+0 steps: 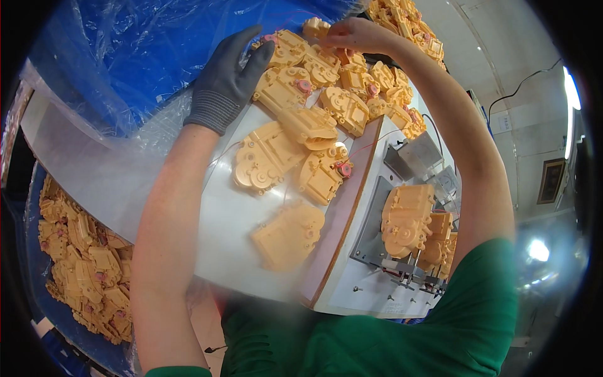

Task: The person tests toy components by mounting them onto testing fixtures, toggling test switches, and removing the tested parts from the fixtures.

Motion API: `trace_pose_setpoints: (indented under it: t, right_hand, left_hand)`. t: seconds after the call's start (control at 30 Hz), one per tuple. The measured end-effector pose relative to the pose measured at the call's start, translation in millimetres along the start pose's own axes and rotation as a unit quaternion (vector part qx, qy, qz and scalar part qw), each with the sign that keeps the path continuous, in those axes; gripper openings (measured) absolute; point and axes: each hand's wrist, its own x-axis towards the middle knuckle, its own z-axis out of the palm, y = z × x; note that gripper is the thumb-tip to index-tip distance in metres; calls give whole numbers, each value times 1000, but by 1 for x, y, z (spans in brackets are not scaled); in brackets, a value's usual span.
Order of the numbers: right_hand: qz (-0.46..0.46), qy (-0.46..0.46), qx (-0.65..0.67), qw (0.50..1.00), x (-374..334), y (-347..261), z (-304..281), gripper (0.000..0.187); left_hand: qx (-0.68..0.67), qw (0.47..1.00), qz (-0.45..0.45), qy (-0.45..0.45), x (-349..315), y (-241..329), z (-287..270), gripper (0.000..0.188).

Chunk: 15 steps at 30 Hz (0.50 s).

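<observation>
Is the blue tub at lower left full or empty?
Largely full: many yellow-orange parts lie heaped inside the blue tub.

A tube light (570,107) glows near a dark-framed plaque (551,181).

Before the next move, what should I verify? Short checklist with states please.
1. Left grip gloved: ok, grey glove.
2. Right grip gloved: not ok, bare.
3. Right grip's hold: cannot tell, fingers hide any contact with the top casing.
4. Metal plate free: not ok, a mounted casing covers part of it.
5. Nearest loose casing inside the edge of the white table: ok.
</observation>
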Motion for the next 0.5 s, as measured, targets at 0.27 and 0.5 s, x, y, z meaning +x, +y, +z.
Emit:
trace_pose_setpoints:
  t: [0.27, 0.5]
  right_hand:
    - [-36, 129, -5, 991, 16, -16, 21, 72]
    - [-38, 51, 54, 997, -16, -72, 19, 85]
  left_hand:
    - [14, 989, -87, -123, -1, 8, -2, 64]
    - [33, 999, 10, -25, -1, 2, -1, 46]
